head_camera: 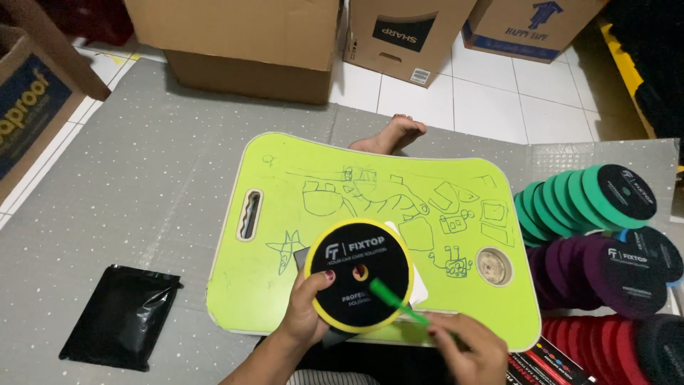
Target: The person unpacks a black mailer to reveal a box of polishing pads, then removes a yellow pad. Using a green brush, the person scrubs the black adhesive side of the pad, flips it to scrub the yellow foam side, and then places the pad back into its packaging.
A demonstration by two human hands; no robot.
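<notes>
Head view. Grey floor matting [128,178] borders white tile, with cardboard boxes [242,43] along the far edge and a lime-green lap desk [299,171], scribbled with pen drawings, lying flat in the middle. Your left hand [306,314] holds a round polishing pad [358,274], yellow-rimmed with a black face, just above the near edge of the desk; the fingers are curled around its lower left rim, thumb on the face. The disc is tipped up so that its black face points toward you, its axis running roughly from the desk toward the camera; a small centre hole shows. Your right hand [467,349] pinches a slim green stick-like tool [395,303] between narrow fingers. Its long axis runs diagonally, from your hand at lower right up and left, with the tip resting on the pad's face, below and right of the centre hole.

Judged from this, the step in hand is working the tool over the pad's face; the next stroke calls for a steady left grip and light, controlled pressure.

To your right lie rows of similar pads on edge: green [584,203], purple [605,274], red [613,349]. A black plastic bag [117,317] lies on the matting to your left, well apart.
</notes>
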